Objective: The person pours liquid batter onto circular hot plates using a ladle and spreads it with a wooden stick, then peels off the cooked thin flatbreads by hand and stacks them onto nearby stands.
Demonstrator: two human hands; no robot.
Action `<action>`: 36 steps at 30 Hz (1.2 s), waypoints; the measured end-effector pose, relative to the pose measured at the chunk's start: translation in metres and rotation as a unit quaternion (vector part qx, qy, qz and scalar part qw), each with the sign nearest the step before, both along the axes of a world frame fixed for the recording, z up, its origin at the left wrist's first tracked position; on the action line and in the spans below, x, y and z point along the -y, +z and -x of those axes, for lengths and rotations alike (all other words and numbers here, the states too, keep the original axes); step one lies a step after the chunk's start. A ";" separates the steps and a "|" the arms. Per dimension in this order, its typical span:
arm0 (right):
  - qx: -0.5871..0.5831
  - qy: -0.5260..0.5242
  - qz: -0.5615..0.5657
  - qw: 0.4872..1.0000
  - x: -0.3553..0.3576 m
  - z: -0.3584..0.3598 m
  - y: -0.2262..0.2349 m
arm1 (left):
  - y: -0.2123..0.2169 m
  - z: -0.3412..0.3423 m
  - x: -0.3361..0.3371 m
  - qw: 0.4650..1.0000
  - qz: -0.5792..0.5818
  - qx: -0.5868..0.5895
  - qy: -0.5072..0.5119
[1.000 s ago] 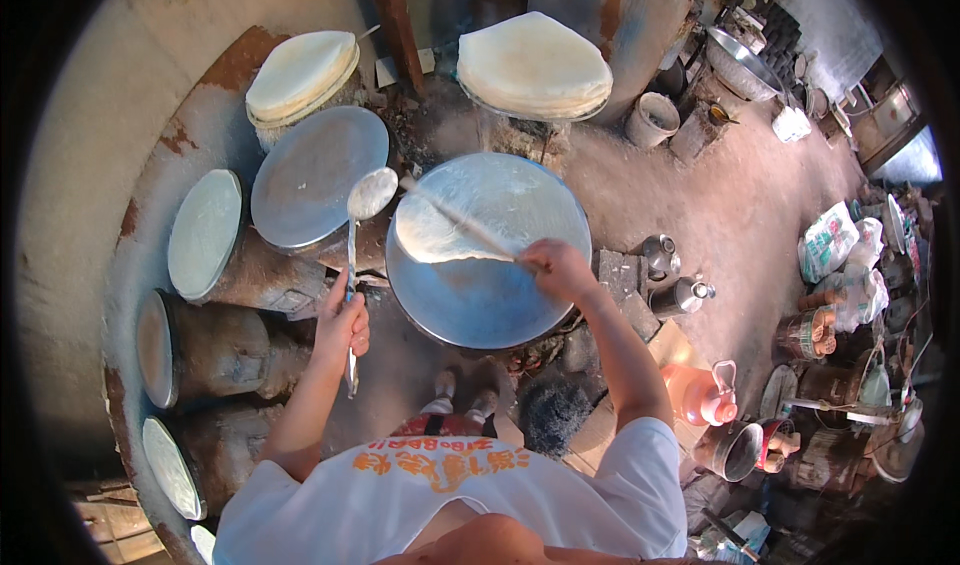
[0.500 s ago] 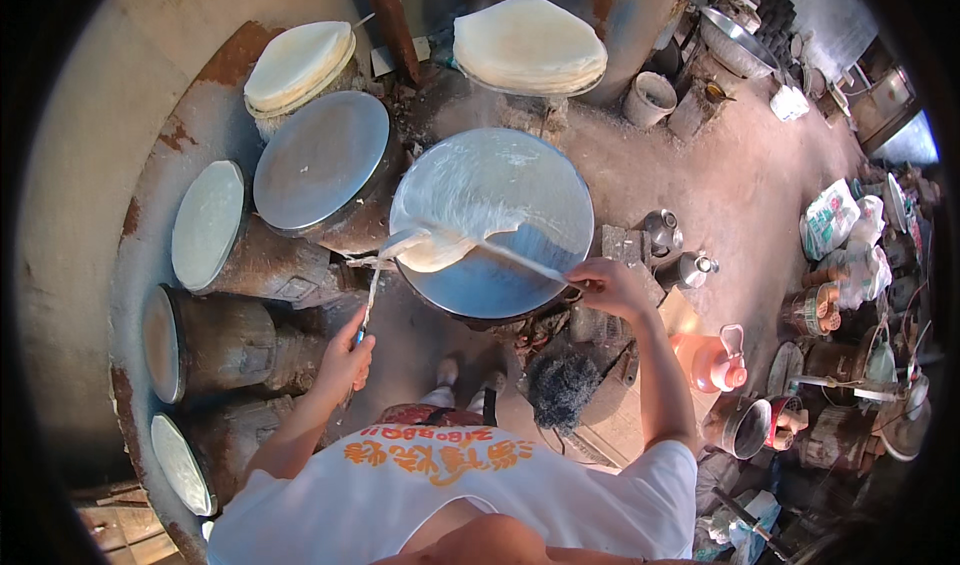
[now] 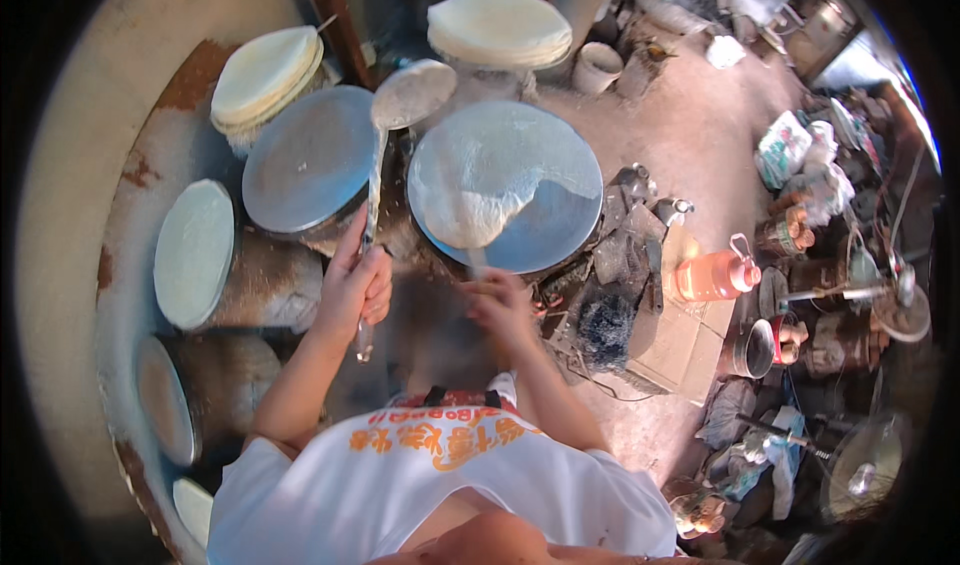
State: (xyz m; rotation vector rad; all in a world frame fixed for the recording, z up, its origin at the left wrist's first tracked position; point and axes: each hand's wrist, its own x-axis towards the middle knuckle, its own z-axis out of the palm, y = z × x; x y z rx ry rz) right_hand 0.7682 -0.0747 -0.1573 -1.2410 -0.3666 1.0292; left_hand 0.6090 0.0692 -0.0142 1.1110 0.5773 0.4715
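My left hand (image 3: 355, 280) is wrapped around the long handle of a ladle (image 3: 415, 97). The ladle's round bowl is raised between two griddles and coated with pale batter. In front of me is a round flat griddle (image 3: 565, 220), with whitish batter (image 3: 470, 165) spread over its left and upper part; the lower right is bare dark metal. At the griddle's near edge my right hand (image 3: 498, 305), blurred, is closed on a thin pale spreader (image 3: 476, 257). The spreader's far end reaches the batter, where motion blur hides its shape.
Left of it stand a bare griddle (image 3: 310, 160) and a pale-coated one (image 3: 195, 255). Thin flatbreads are piled at the back (image 3: 502, 25) and back left (image 3: 265, 73). To the right are a pink jug (image 3: 708, 277), a metal kettle (image 3: 634, 179) and a black bristly bundle (image 3: 605, 327).
My left hand has lifted the ladle up and away from the griddle's left edge. My right hand has swung left and nearer to me with the spreader. The view has shifted right.
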 end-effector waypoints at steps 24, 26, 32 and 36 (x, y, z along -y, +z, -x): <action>-0.003 -0.184 0.125 0.975 -0.051 0.166 -0.029 | 0.012 0.123 -0.050 0.997 0.011 0.063 -0.042; -0.001 -0.216 0.133 0.967 0.001 0.146 -0.043 | 0.007 0.115 -0.048 0.997 0.012 0.063 -0.053; 0.094 -0.229 0.182 0.952 0.029 0.026 -0.052 | 0.009 0.076 -0.022 0.996 0.014 0.038 -0.085; 0.283 -0.272 0.223 0.892 0.013 -0.035 -0.047 | 0.006 0.035 -0.005 0.994 0.022 0.044 -0.103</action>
